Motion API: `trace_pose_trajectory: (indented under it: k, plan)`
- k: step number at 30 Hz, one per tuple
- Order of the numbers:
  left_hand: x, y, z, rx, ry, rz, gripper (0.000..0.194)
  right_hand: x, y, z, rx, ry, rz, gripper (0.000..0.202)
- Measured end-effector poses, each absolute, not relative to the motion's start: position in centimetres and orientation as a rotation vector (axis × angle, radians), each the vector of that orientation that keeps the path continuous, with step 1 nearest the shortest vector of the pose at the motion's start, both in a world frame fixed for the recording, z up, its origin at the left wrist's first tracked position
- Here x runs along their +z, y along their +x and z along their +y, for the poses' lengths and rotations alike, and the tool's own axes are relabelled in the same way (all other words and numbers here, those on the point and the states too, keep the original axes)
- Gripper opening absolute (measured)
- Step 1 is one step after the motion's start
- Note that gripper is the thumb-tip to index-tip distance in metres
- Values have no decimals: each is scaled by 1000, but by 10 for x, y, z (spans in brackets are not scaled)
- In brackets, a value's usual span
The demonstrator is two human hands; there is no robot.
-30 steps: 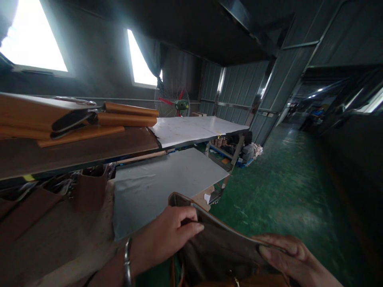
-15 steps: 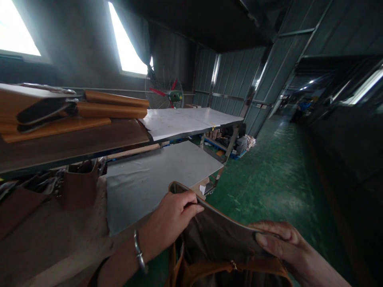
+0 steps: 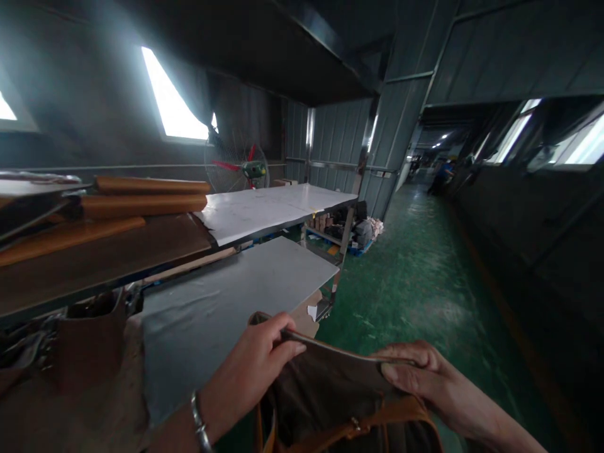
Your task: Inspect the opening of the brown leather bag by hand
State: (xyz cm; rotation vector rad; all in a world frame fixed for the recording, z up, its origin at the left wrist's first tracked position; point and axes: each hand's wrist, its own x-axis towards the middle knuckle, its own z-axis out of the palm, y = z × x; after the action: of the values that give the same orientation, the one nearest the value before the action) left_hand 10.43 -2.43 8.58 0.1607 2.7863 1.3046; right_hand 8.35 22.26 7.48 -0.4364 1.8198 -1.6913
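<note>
The dark brown leather bag with tan straps point(image 3: 340, 402) sat lowest and nearest in the view, held up off the green floor between both hands rather than resting on any surface. The left hand point(image 3: 252, 365), a metal bangle point(image 3: 201, 428) on its wrist, was curled shut over the bag's upper rim at the near-left corner, fingers folded over the edge and thumb along it. The right hand point(image 3: 419, 377) gripped the same rim farther along, thumb pressed flat on top and fingers wrapped behind. With the two grips set apart, the rim was drawn taut and the mouth seemed to be kept spread, probably so that the dark inside could be looked into.

Just beyond the left hand lay a flat grey sheet on the lower bench point(image 3: 226, 302), bare on top. To its left stood a brown leather pouch-shaped piece point(image 3: 89, 333), upright against the bench frame. Above, on the brown upper shelf point(image 3: 108, 258), long tan rolls and strips of material point(image 3: 141, 200) were laid lengthwise, stacked where they would not roll off. Farther along stretched a white tabletop point(image 3: 274, 207), and behind it a wire-caged fan with red blades point(image 3: 236, 168) stood near the wall under a bright window point(image 3: 172, 104). Far down the aisle a person in blue point(image 3: 441, 175) was too small to make out.
</note>
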Motion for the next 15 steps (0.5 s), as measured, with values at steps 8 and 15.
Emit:
trace_pose_trajectory:
  k: [8,15]
  plan:
    - [91,96,-23,959,102,3060,20,76,58,223,-1814,-546,1833,31]
    - [101,88,-10,838,159,3120,21,70,45,227,-1923,-524,1727,24]
